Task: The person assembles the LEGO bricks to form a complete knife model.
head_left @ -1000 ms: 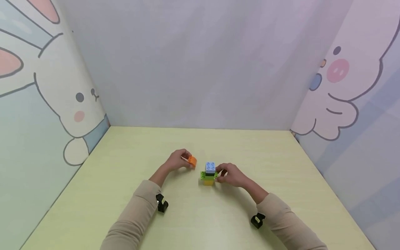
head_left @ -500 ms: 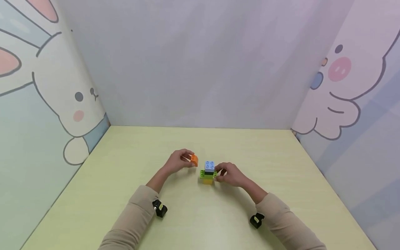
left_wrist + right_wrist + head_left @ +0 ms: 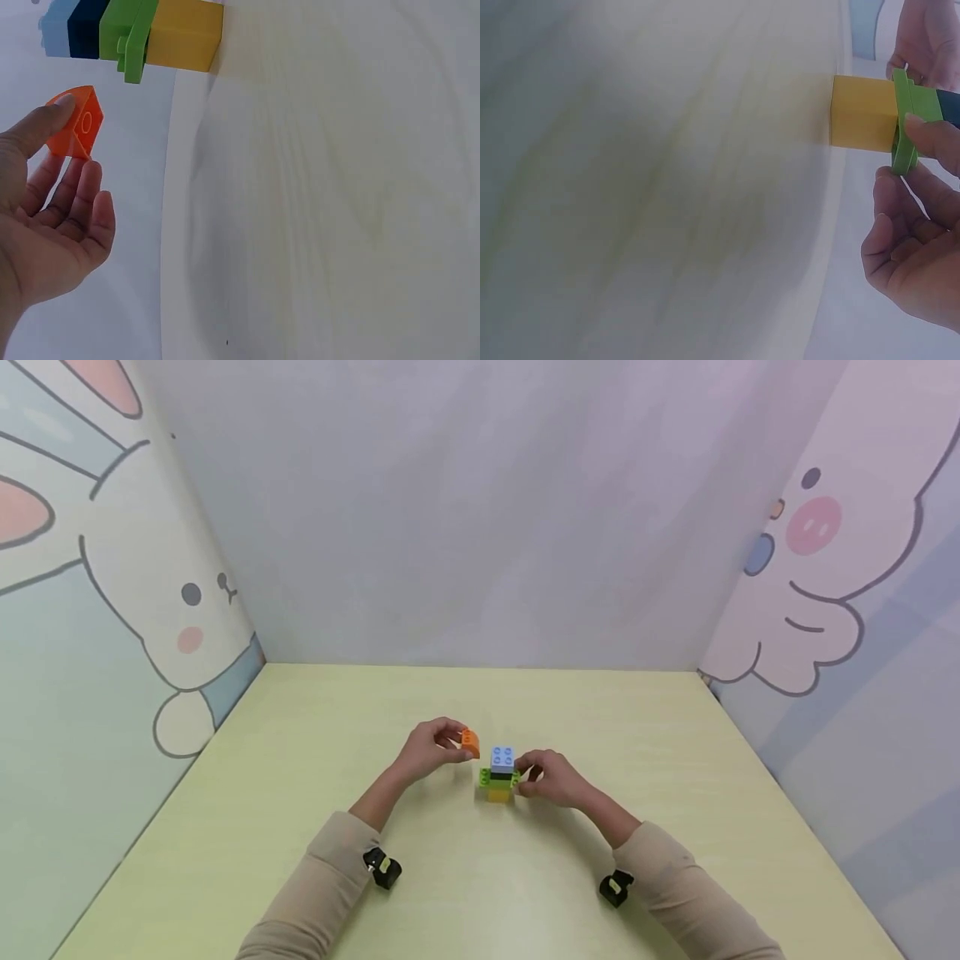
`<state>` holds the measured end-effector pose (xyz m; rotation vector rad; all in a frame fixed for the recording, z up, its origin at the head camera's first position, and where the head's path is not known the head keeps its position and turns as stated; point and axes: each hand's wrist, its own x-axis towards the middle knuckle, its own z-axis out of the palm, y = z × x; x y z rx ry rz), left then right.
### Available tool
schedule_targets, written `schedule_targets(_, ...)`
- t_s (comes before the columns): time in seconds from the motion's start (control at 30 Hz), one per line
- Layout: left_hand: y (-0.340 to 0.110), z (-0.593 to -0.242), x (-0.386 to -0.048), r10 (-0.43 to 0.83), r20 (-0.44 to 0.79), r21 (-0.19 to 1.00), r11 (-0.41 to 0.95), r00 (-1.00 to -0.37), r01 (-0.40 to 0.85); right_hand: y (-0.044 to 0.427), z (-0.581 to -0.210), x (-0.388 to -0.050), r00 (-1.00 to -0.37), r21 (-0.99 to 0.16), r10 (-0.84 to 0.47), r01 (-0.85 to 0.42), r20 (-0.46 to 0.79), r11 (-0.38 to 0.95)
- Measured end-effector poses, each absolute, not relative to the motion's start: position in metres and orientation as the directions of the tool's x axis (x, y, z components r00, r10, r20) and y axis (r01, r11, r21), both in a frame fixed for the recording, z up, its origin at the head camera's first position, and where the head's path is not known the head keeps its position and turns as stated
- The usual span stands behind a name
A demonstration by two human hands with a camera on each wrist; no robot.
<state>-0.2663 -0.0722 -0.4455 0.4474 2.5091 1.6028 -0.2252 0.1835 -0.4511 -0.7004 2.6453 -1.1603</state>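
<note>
In the head view a small stack of toy building bricks stands upright on the table. From bottom to top it has a yellow brick (image 3: 862, 112), green pieces (image 3: 129, 34) jutting out at the sides, a dark layer (image 3: 84, 28) and a light blue brick (image 3: 502, 760). My right hand (image 3: 553, 779) pinches the jutting green edge on the stack's right side. My left hand (image 3: 429, 750) holds an orange curved brick (image 3: 470, 743) between thumb and fingers, off the table, left of the stack and apart from it. The orange brick's hollow side (image 3: 87, 122) shows in the left wrist view.
The pale yellow table (image 3: 465, 885) reaches back to a plain light wall (image 3: 480, 527). Side walls carry a rabbit drawing (image 3: 157, 568) on the left and a pig drawing (image 3: 817, 552) on the right. Each forearm wears a black wrist camera (image 3: 617, 888).
My left hand has brought the orange brick slightly right, closer to the stack, and its visible face has turned a little. The right hand and the stack stay nearly where they were.
</note>
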Motion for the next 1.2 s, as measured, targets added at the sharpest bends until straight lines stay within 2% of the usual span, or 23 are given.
schedule_targets(0.43,-0.064,-0.432,-0.255,0.290,0.169,0.910,0.322,-0.942,0.262,0.184,-0.451,-0.229,-0.871,-0.737,-0.490,-0.350,0.030,0.578)
schedule_targets(1.2,-0.046,-0.419,-0.241,0.298,0.196,0.938,0.220,-0.934,0.267,0.182,-0.452,-0.230,-0.870,-0.751,-0.492,-0.336,0.017,0.568)
